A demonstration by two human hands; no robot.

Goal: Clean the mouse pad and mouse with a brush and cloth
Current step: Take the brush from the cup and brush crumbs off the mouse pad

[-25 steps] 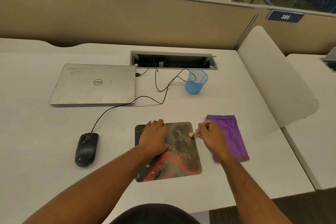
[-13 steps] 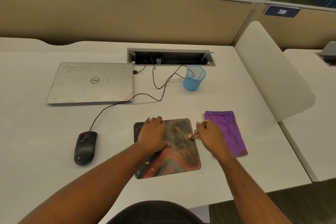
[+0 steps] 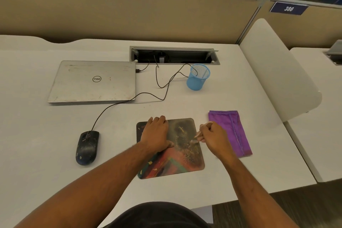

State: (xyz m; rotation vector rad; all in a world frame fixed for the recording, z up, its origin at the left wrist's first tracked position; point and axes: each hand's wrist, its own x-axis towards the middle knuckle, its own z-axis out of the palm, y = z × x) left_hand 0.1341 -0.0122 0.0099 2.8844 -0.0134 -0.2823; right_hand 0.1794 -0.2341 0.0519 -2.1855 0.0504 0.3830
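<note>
From my feed, the left hand (image 3: pixel 156 134) lies flat and open on the mouse pad (image 3: pixel 187 157), palm down, pressing its left half against the white desk (image 3: pixel 46 153). The right hand (image 3: pixel 212 139) is curled closed around a small pale brush (image 3: pixel 199 134), whose tip touches the pad's right edge, just beside loose gritty specks scattered over the pad between the 2 hands. The folded purple cloth (image 3: pixel 233 129) lies on the desk just right of the right hand, partly hidden by it. The dusty black mouse (image 3: pixel 87 147) sits well to the left of the left hand, its cable running away towards a closed laptop (image 3: pixel 92 81). A blue mesh cup (image 3: pixel 198 77) stands beyond the hands.
</note>
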